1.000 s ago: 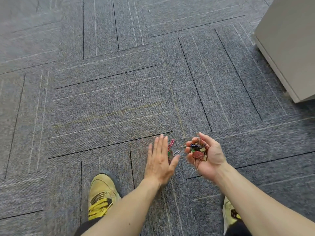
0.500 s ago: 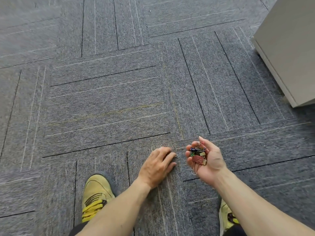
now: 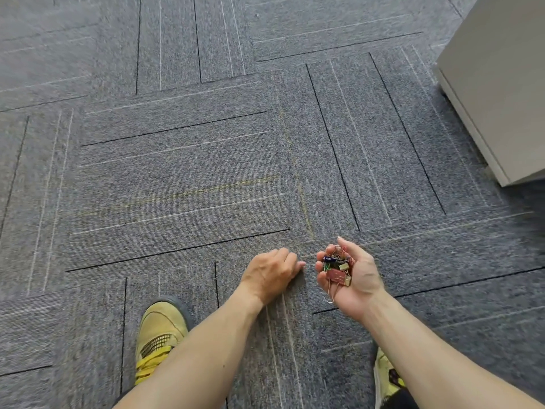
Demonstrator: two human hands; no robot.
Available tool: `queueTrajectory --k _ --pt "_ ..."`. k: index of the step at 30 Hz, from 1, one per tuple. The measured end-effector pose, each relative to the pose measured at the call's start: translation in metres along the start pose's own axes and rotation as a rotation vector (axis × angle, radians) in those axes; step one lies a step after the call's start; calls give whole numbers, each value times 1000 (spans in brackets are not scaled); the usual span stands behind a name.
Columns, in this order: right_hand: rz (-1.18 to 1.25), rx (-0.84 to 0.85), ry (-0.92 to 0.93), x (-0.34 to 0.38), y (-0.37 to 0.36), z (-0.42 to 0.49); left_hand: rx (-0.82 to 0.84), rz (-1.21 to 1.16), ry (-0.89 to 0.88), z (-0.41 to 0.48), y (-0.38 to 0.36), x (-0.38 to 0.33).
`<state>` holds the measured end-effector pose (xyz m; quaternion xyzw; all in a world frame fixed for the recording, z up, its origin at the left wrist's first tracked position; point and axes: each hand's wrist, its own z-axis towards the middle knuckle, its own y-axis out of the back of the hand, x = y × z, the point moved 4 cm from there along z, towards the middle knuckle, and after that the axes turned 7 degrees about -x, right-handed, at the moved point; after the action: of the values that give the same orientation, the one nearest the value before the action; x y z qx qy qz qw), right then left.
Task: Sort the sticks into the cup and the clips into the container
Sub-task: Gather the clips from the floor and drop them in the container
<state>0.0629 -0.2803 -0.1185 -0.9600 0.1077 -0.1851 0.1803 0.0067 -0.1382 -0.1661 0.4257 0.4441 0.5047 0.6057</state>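
Clips [image 3: 337, 270] cupped in right hand [image 3: 361, 280]; left hand [image 3: 269, 273] curled on carpet [image 3: 177, 187], contents hidden.

- Carpet [image 3: 177, 172]: mottled grey tiles, ruled with thin black and pale grey lines that change direction from one tile to the next; a few faint yellow streaks cross the middle.
- Clips [image 3: 337, 268]: a mixed bunch of red, dark blue and cream, with a touch of green and silvery wire loops.
- Left shoe [image 3: 159, 329]: mustard yellow, with brighter yellow laces, a black mesh panel and a dark sole edge.
- Right shoe [image 3: 383, 376]: pale yellow with black trim, only partly in view.
- Cabinet [image 3: 501, 84]: plain off-white.
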Motion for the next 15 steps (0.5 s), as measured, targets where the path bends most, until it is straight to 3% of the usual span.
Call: queueTrajectory --k 4,10,15 --pt "0 -27 3 1 0 1 87 -46 70 8 2 7" --pt "4 -47 -29 -5 -2 6 -158 -498 312 37 58 10" --pt "-30 -22 -2 -7 -17 6 -260 -537 205 64 93 -30"
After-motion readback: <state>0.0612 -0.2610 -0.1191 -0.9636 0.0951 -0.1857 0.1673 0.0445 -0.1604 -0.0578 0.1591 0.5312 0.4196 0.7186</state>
